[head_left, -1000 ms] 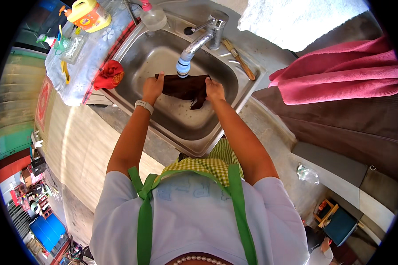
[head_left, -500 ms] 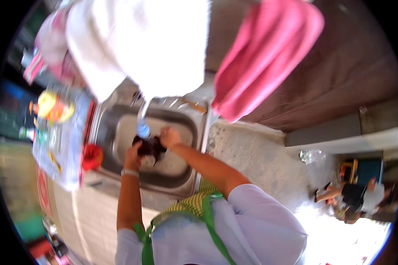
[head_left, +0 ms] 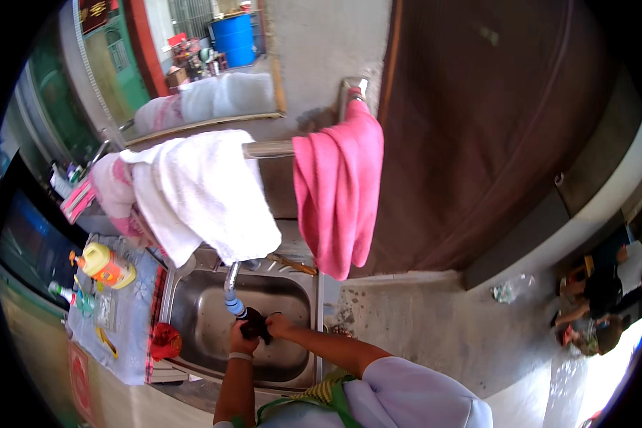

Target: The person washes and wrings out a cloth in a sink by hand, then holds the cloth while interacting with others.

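Left hand (head_left: 242, 347): fingers curled tight around the left end of a dark cloth (head_left: 255, 327); a pale band sits on the wrist just below it.
Right hand (head_left: 279, 325): closed on the right side of the same cloth, knuckles up, forearm coming in from the lower right.
Hands together: close side by side, both gripping the bunched cloth between them; neither shows a spread finger.
Dark cloth: wadded small, held inside the steel sink (head_left: 192, 321), just under the blue-tipped tap (head_left: 233, 299) and touching or nearly touching its tip; which of the two, cannot tell.
Sink: set in the desk (head_left: 406, 321), its basin mostly bare metal around the hands.
Left of the sink: a red crumpled thing (head_left: 165, 340) at the rim, then a patterned mat (head_left: 132, 335) carrying a yellow bottle (head_left: 107, 265) lying on its side.
Above the sink: a rail (head_left: 267, 149) with a white towel (head_left: 200, 196) hanging over the tap and a pink towel (head_left: 337, 192) beside it, the two apart.
Far right: another person (head_left: 603, 299), well away from the sink.
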The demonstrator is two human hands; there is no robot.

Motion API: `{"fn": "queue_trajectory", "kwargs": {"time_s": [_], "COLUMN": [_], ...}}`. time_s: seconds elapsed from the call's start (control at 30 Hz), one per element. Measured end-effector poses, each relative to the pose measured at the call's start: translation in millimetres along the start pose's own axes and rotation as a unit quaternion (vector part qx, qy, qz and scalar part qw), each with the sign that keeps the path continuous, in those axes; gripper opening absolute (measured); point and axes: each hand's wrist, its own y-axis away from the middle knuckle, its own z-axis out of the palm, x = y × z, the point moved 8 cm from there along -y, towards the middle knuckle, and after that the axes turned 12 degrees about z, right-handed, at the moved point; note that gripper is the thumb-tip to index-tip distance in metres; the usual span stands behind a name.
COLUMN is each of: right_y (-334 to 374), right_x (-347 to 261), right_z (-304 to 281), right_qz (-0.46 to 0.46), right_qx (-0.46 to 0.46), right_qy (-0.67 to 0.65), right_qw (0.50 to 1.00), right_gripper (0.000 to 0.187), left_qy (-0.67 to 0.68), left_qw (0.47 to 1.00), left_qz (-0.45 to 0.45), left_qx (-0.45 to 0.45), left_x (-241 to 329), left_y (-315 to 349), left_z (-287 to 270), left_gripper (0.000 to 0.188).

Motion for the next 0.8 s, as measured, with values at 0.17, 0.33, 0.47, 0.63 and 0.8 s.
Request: {"fn": "queue_trajectory", "kwargs": {"time_s": [0.17,0.33,0.47,0.63,0.8], "right_y": [-5,22,17,-6,-8], "right_x": [-11,-49,-54,-21,-11], "right_z": [-12,-13,15,-22,-13], "right_qz": [-0.014,-0.143,-0.21,0.061,0.208], "right_qx": [0.049,0.033,-0.04,-0.104,-0.029], "right_qy": [-0.007,0.009,0.09,-0.071,-0.302], "right_qw": [0.999,0.989,0.973,0.99,0.93], "right_gripper": [0.026,0.032,0.034,0.032,0.044], "left_qy": [0.046,-0.537,-0.719,-0.716,-0.437], "left_qw": [0.998,0.818,0.585,0.517,0.836], "left_qz": [0.017,0.207,0.372,0.468,0.328], "left_qx": [0.046,-0.015,-0.046,0.035,0.055], "left_x": [16,70,91,138,117], "left_y": [26,107,133,139,65], "left_z": [7,69,83,62,-33], "left_gripper": [0.02,0.018,0.015,0.029,0.028]}}
